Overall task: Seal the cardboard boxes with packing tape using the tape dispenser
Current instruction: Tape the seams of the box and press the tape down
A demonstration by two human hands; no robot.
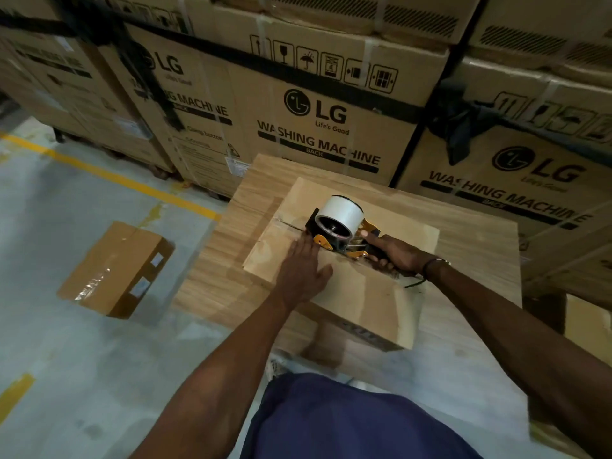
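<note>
While the right hand (395, 253) grips the handle of the tape dispenser (341, 226), its fingers curled round the grip and the forefinger stretched forward along the frame, the left hand (303, 268) lies flat on the top of the cardboard box (361, 286), fingers straight and close together, thumb spread out to the side. The fingertips of that hand reach up to the yellow front of the dispenser, just beside it. The dispenser sits on the box's top along the seam between the flaps, near the far edge, and carries a white roll of tape (341, 212) standing above its black and yellow body. A dark band (430, 263) circles the right wrist.

The box rests on a wood-grain bench (470, 246), its near end overhanging the bench's front edge. To the left, on the grey concrete floor (66, 359), lies a second cardboard box (116, 270), shut with clear glossy tape along its top and bearing small white labels on one side. A yellow painted line (109, 175) runs across the floor behind it. Large cartons printed "LG WASHING MACHINE" (318, 127) are stacked along the back, bound with black straps. At the bottom of the view shows dark blue clothing (331, 422).
</note>
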